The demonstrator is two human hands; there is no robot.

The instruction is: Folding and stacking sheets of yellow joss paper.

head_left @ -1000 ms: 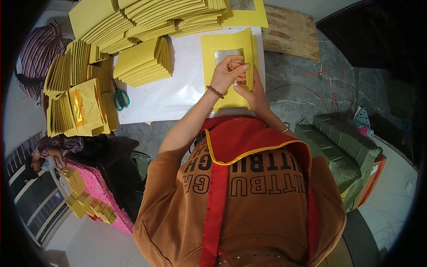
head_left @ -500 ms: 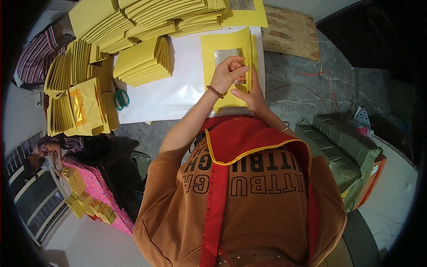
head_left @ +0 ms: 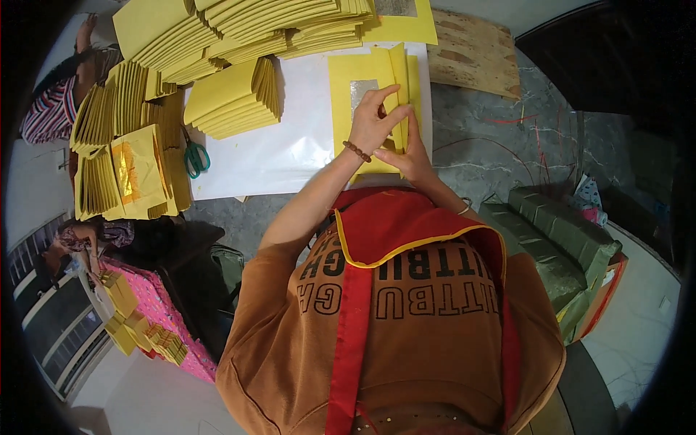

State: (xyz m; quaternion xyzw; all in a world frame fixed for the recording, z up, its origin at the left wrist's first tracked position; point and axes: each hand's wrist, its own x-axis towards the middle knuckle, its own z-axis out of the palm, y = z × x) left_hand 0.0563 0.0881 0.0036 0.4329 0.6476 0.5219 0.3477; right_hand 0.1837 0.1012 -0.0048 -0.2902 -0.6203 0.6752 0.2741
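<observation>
L hand (head_left: pixel 373 123): grip part-open, thumb & forefinger apart at yellow paper's (head_left: pixel 373 67) fold; R hand (head_left: pixel 416 157): thumb spread, hold unclear; paper on white tabletop (head_left: pixel 308 119), approx. 12:30.

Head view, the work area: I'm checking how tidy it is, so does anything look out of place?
Thin red strands lie scattered on the grey floor, right of the white work surface; they look like stray offcuts, though I can't tell for sure. Nothing appears spilled.

Paper sheet (head_left: pixel 342 101) on tbl (head_left: pixel 308 138), R of scissors (head_left: pixel 194 155).
</observation>
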